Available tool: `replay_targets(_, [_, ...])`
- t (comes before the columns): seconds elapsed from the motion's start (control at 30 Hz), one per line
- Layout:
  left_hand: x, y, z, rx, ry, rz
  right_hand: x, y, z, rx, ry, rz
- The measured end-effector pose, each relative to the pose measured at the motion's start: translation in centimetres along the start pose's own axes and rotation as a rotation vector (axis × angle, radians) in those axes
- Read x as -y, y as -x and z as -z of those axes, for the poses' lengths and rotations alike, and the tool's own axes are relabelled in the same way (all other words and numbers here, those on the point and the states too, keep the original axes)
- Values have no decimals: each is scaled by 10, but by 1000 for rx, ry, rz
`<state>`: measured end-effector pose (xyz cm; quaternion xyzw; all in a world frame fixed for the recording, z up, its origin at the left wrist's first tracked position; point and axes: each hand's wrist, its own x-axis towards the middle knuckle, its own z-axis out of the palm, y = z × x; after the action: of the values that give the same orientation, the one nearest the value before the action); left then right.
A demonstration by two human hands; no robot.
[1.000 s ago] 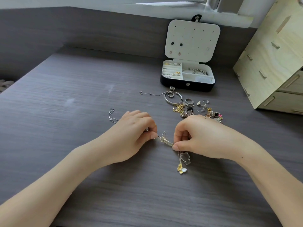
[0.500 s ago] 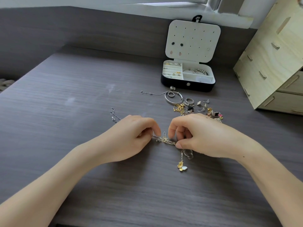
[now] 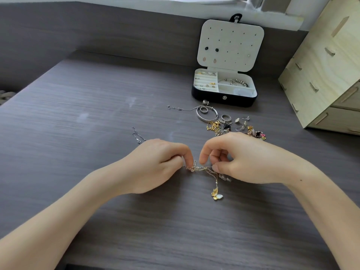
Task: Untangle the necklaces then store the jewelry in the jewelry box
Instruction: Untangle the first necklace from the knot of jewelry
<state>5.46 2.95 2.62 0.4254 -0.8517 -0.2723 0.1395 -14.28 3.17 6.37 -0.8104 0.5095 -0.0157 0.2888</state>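
Observation:
A knot of tangled necklaces point(image 3: 200, 168), gold and silver chains, is stretched between my two hands just above the table. My left hand point(image 3: 157, 164) pinches its left end with fingers curled. My right hand point(image 3: 241, 158) pinches its right end between thumb and finger, the forefinger raised. A gold butterfly pendant point(image 3: 216, 194) hangs from the knot onto the table. A thin silver chain end point(image 3: 137, 135) trails out behind my left hand. The black jewelry box point(image 3: 224, 98) stands open at the back, its white lid upright, with rings, earrings and a bracelet inside.
A pile of loose jewelry point(image 3: 226, 125) lies between my right hand and the box: a silver bangle, rings, earrings, gold pieces and a silver chain point(image 3: 179, 108). A pale wooden drawer unit point(image 3: 327, 71) stands at the right. The grey wooden table point(image 3: 78, 123) runs to a wall behind.
My hands have drawn closer together over the knot. My right forefinger has lifted off it, and the butterfly pendant has shifted slightly left.

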Motion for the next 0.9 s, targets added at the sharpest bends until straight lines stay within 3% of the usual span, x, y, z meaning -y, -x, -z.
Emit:
replay_targets(0.3, [0,-1,-6,-96,-135,1,-3,-2,-3,16,60,-4])
replay_targets(0.5, [7,3,7,-51,-219,37,-7,-1,-4,12,98,-39])
replay_targets(0.9, [11,8,19,90,-167,49,-6,-1,-4,10,129,-34])
